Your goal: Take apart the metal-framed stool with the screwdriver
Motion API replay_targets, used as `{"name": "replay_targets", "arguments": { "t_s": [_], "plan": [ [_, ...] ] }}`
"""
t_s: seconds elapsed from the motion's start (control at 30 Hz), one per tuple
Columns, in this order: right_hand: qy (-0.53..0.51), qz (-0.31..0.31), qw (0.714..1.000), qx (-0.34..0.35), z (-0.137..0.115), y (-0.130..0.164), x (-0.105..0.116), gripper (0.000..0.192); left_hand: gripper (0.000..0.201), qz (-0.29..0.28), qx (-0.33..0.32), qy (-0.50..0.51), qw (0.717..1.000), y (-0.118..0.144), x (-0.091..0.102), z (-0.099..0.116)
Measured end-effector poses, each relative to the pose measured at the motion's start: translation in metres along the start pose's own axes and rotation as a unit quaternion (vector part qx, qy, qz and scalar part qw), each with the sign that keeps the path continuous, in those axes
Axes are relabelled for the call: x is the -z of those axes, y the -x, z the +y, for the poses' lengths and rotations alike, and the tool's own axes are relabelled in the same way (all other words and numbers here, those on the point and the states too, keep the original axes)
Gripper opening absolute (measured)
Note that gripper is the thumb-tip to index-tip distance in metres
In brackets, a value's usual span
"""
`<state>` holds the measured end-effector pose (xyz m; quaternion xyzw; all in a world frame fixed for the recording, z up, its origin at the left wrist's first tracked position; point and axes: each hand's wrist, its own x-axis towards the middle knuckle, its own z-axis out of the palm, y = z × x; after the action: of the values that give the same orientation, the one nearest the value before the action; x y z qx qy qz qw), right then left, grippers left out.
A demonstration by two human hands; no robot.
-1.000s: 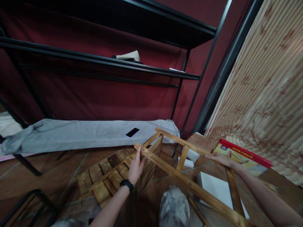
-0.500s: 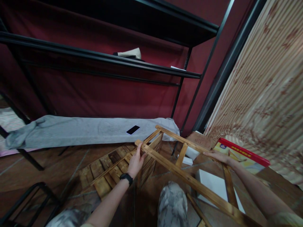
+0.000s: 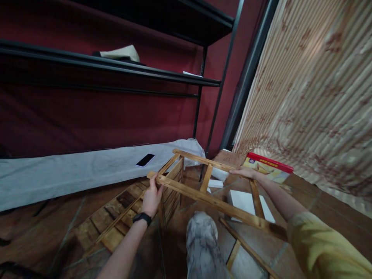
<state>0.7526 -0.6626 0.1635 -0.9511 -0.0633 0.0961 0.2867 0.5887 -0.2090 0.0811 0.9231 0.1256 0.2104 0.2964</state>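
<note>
A wooden slatted rack frame (image 3: 215, 201) stands tilted on the brown floor in front of me. My left hand (image 3: 151, 198), with a black watch on its wrist, grips the near rail at the frame's left corner. My right hand (image 3: 244, 173) lies over the far rail on the right side, fingers closed on it. A slatted wooden panel (image 3: 116, 217) joined to the frame slopes down to the left, below my left hand. My knee (image 3: 201, 240) in camouflage trousers sits just under the near rail.
A black phone (image 3: 145, 160) lies on a grey-covered bed (image 3: 72, 170) under black metal shelving (image 3: 116, 68). A red and yellow box (image 3: 269, 166) leans by the striped wall (image 3: 314, 97). White foam blocks (image 3: 245, 199) lie on the floor beneath the frame.
The view has swung to the right, so everything shifted left in the picture. Both hands keep the same grip on the frame, which stays about as it was.
</note>
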Motion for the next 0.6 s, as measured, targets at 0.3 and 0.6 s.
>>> {"name": "replay_targets", "arguments": {
  "t_s": [0.3, 0.6],
  "plan": [
    [0.125, -0.005, 0.992, 0.023, 0.009, -0.002, -0.01, 0.054, 0.06, 0.0, 0.02, -0.021, 1.0, -0.005, -0.003, -0.001],
    [0.217, 0.035, 0.975, 0.044, 0.004, 0.011, -0.019, 0.043, 0.061, 0.008, 0.041, -0.017, 0.999, -0.006, 0.001, 0.003]
  ]
}}
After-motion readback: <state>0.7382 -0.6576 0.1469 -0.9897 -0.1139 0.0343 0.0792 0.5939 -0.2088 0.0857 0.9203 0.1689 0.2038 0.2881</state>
